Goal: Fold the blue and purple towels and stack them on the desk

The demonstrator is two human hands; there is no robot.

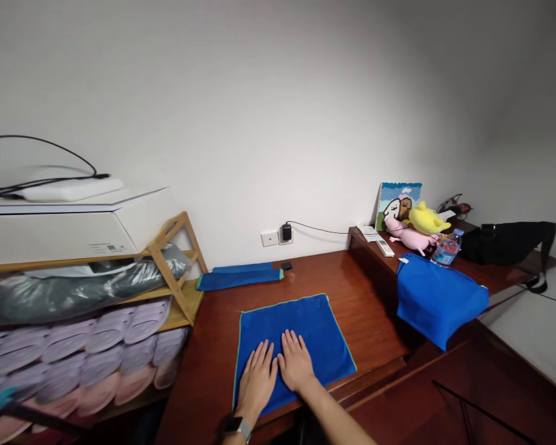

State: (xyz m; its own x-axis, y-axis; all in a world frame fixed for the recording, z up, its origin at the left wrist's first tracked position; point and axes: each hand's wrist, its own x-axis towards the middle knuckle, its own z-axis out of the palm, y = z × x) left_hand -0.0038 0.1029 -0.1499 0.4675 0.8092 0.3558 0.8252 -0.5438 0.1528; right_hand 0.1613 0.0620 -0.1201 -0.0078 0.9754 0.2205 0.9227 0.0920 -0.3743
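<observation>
A blue cloth with a green edge lies spread flat on the dark wooden table. My left hand rests palm down on its near half, fingers stretched out and open; a watch sits on that wrist. My right hand lies flat right beside it, also open, fingers pointing away from me. Neither hand holds anything. A folded blue cloth lies farther back near the wall.
A wooden rack at the left holds rows of slippers, with a white printer on top. A raised shelf at the right carries another blue cloth, plush toys, a water bottle and a black bag. A wall socket has a charger plugged in.
</observation>
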